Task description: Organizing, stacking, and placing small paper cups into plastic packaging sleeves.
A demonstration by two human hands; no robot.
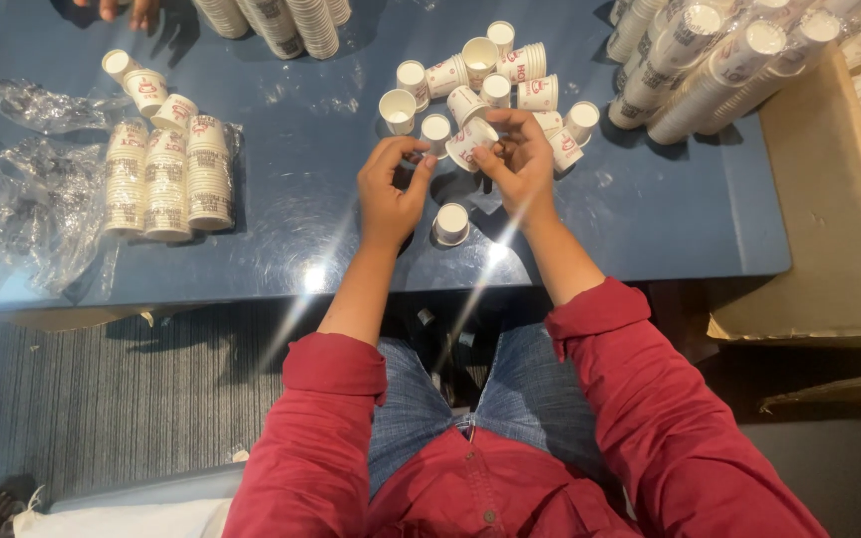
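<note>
Near the blue tabletop's (291, 169) front edge stands one small white paper cup (450, 222), beyond it the left hand (388, 189) pinches empty fingertips while the right hand (520, 159) grips a printed paper cup (470, 139) before scattered loose cups (480, 75).

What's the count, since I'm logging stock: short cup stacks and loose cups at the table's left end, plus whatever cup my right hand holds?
Short cup stacks: 3
Loose cups: 3
Cup in right hand: 1
Total: 7
</note>
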